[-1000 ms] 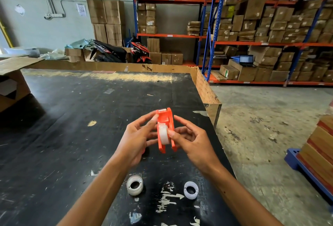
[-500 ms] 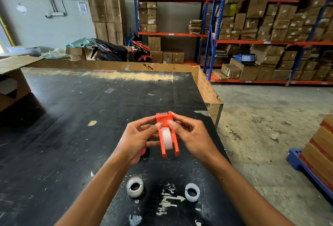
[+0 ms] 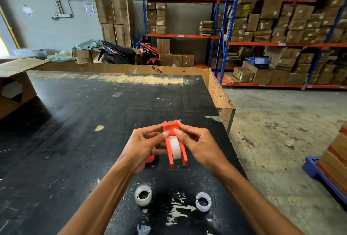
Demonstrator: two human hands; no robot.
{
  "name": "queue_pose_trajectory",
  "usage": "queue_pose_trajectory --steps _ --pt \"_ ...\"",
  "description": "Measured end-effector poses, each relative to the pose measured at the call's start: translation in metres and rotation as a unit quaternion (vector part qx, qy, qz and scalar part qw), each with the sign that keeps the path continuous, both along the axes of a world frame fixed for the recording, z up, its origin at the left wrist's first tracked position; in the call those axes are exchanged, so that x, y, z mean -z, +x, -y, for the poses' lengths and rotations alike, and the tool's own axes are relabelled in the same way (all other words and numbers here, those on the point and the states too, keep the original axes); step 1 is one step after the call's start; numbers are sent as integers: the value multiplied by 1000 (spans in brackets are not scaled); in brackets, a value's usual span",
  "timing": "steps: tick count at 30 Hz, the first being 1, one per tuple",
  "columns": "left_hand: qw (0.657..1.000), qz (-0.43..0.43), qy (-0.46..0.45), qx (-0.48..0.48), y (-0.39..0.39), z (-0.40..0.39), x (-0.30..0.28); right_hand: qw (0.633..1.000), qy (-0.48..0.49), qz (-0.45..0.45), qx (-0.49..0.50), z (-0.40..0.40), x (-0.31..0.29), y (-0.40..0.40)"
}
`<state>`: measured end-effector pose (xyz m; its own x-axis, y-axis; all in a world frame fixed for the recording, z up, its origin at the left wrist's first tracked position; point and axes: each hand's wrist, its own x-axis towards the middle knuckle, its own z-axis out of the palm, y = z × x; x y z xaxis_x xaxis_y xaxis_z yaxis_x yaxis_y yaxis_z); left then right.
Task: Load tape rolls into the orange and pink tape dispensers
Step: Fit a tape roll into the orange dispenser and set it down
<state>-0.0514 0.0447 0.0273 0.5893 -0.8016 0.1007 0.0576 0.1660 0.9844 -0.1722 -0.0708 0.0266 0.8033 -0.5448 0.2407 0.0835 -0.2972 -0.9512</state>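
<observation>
- Forearms enter from the bottom edge and meet over the black surface.
- Two loose rolls lie nearest on the surface: a tape roll below the left wrist and a white ring to its right, well apart from each other.
- Left hand and right hand hold the orange dispenser between them above the surface, fingers closed on its two sides, thumb tips pressing near its top.
- White tape sits between the dispenser's side walls.
- Something pink-red shows under the left hand; it is mostly hidden, so I cannot tell what it is.
- Cardboard box sits at the surface's far left.
- Racks of cartons stand beyond, on the right.
</observation>
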Motion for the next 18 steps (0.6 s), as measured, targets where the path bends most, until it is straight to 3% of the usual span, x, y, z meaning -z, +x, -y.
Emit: queue_pose_trajectory --steps 5,10,18 --pt "998 -54 -8 -16 -4 5 -6 998 59 15 9 6 -5 3" --pt "996 -88 6 -2 -9 2 0 996 52 15 65 8 -3 5" --pt "997 -78 13 17 -13 -4 12 992 -41 -42 112 6 6 9"
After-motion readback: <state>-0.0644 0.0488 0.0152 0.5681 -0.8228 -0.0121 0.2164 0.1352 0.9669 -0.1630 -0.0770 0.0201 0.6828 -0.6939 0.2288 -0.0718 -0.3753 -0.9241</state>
